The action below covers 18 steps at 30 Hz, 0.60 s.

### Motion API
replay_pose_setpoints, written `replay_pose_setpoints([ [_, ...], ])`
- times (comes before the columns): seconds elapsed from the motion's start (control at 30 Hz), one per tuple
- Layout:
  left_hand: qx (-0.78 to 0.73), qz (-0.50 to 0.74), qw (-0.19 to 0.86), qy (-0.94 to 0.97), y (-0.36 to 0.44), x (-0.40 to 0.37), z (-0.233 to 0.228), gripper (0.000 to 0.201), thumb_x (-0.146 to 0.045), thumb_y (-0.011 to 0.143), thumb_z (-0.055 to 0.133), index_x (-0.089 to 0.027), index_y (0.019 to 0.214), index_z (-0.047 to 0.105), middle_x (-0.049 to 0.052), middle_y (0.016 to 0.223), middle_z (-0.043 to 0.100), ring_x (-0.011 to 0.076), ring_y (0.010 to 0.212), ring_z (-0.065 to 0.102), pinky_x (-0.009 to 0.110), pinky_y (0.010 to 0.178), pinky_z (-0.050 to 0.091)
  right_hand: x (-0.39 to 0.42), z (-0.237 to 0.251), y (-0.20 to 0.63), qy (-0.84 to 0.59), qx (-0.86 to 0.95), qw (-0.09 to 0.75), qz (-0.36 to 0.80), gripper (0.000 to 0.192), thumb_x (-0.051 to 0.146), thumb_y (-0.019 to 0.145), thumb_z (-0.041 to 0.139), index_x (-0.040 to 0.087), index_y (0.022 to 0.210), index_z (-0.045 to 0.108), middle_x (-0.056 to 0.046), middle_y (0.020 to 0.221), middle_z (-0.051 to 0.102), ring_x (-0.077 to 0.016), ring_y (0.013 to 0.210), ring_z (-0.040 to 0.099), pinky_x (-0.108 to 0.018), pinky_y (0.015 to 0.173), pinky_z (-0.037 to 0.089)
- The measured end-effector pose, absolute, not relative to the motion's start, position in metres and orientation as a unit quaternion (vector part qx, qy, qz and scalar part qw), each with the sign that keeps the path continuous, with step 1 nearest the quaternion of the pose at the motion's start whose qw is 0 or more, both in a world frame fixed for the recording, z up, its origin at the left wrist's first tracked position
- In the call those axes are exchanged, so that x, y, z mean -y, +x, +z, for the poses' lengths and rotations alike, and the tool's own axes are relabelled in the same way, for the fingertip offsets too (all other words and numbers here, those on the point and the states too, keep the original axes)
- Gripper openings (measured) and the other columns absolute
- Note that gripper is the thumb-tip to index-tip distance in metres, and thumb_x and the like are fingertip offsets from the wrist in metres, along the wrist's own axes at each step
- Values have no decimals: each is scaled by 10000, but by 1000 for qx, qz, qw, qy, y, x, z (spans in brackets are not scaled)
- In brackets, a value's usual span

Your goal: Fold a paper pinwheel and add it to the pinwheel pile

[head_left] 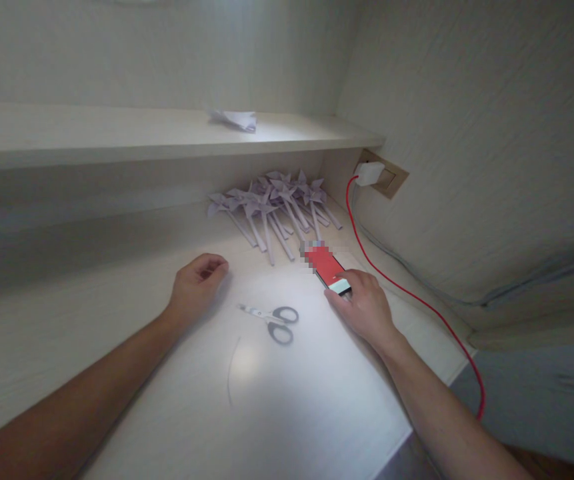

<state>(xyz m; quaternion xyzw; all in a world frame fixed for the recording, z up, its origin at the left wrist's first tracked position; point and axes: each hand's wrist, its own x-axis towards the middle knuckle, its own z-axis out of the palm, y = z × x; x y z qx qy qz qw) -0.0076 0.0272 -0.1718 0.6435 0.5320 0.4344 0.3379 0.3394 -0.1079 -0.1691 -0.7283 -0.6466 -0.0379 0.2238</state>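
My right hand (365, 308) grips the lower end of a smartphone (327, 268) with a lit red screen, the thumb on one side and the fingers on the other. The phone's far end is blurred by pixel blocks. My left hand (197, 283) rests on the white tabletop, its fingers curled in to the thumb, with nothing visible in it. Between the hands lie scissors (271, 319) with dark handle loops, blades pointing left. Several paper pinwheels (271, 200) on rolled paper sticks lie piled beyond the phone.
A thin strand (229, 373) lies near the scissors. Folded white paper (237, 120) sits on the shelf (117, 133) above the tabletop (167, 413). At right, a white charger (369, 174) is plugged into the wall socket (391, 179), with a red cable (417, 297) running down past the table edge.
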Motion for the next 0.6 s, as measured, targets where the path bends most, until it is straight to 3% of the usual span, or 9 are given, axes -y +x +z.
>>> replay_pose_setpoints([
  [0.6, -520, 445, 352, 639, -13, -29, -181, 203, -424, 829, 744, -246, 926, 753, 21, 843, 735, 207, 772, 664, 326, 753, 510, 109, -172, 341, -724, 652, 218, -47, 372, 443, 942, 719, 192, 1216, 733, -159, 1264, 751, -365, 1168, 678, -519, 1050, 539],
])
